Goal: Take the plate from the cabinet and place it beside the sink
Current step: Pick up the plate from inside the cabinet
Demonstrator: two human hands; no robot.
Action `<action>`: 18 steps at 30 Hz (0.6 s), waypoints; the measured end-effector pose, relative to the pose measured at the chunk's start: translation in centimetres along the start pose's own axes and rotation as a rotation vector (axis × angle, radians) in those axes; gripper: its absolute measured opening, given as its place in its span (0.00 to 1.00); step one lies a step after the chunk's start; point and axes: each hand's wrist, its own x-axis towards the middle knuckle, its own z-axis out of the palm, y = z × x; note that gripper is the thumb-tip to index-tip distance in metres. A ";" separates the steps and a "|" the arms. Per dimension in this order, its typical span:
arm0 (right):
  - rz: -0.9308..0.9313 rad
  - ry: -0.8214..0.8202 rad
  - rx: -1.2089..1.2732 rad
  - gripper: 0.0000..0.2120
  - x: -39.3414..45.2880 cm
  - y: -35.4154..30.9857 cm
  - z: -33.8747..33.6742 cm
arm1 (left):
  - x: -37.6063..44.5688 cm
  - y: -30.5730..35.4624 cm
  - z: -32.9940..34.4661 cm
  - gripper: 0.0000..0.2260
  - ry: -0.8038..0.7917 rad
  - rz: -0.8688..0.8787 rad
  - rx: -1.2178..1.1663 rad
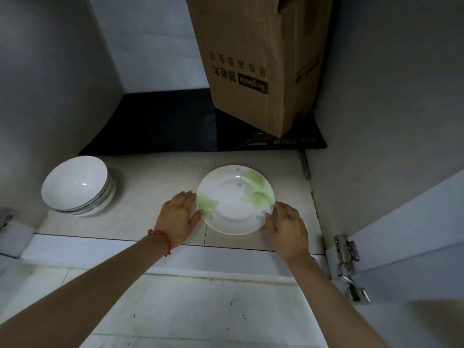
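Note:
A white plate [234,200] with green leaf prints lies flat on the tiled cabinet floor [155,177], near its front edge. My left hand [179,217] rests at the plate's left rim, thumb touching the edge, fingers spread along it. My right hand [286,228] is at the plate's lower right rim, thumb on the edge. Both hands flank the plate; it still sits on the floor. The sink is not in view.
A stack of white bowls [77,188] stands at the left of the cabinet. A tall cardboard box [258,61] stands on a black mat [160,121] at the back. The open cabinet door [411,222] with its metal hinge [345,249] is at the right.

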 end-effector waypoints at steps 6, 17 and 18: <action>0.117 0.011 0.093 0.16 1.6 1.0 1.8 | 1.4 0.0 2.0 0.20 -0.017 -0.066 -0.067; 0.152 0.035 0.046 0.16 4.1 0.6 2.9 | 3.1 0.1 3.5 0.19 0.033 -0.199 -0.186; 0.154 0.042 0.043 0.15 4.1 0.5 3.0 | 3.0 0.2 3.6 0.19 0.041 -0.205 -0.201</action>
